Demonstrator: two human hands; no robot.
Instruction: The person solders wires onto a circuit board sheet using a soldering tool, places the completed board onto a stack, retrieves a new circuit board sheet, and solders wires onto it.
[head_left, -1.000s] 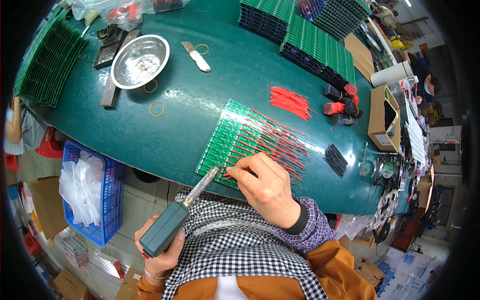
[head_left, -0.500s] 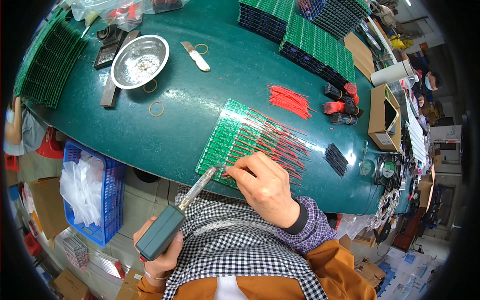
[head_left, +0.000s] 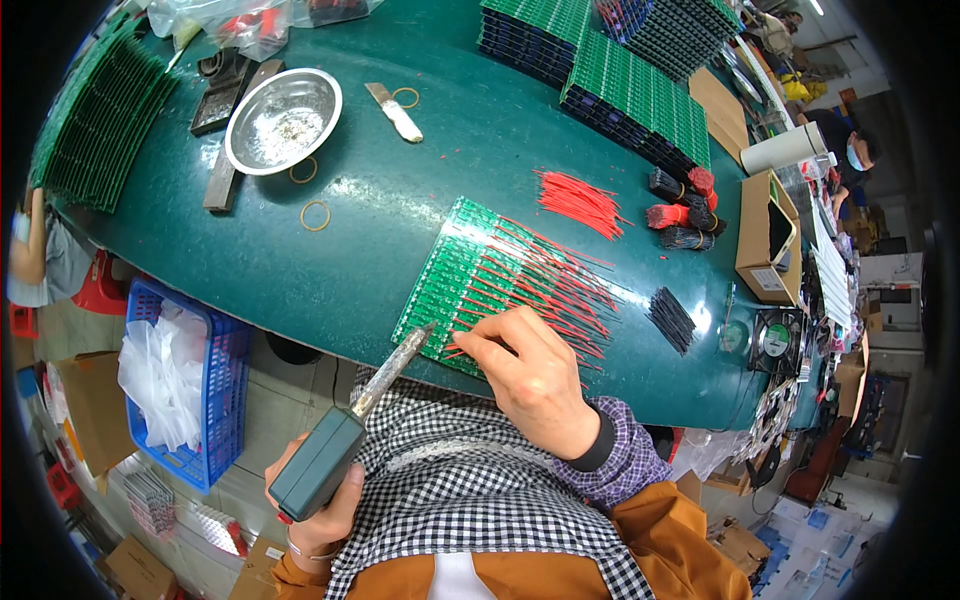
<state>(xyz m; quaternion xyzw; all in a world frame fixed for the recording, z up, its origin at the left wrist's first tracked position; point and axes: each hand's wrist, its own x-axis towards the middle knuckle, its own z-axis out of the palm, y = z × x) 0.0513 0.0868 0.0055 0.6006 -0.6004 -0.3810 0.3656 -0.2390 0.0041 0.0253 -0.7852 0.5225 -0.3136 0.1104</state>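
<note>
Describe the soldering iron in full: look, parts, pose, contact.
The soldering iron has a blocky dark green handle and a long silvery metal barrel. The left hand grips the handle from below, near the lap and off the table. It slants up and right, and its tip meets the near edge of the green circuit board panel, close to the right hand's fingertips. No cord is visible.

The right hand [head_left: 535,375] covers the near end of the green circuit-board panel [head_left: 455,280].

Even, bright overhead light fell on the green table [head_left: 400,240]; glare shone off the steel bowl [head_left: 283,120] far above-left of the right hand [head_left: 535,375]. Shadows stayed soft. Edges bent strongly, corners black, focus sharp.
</note>
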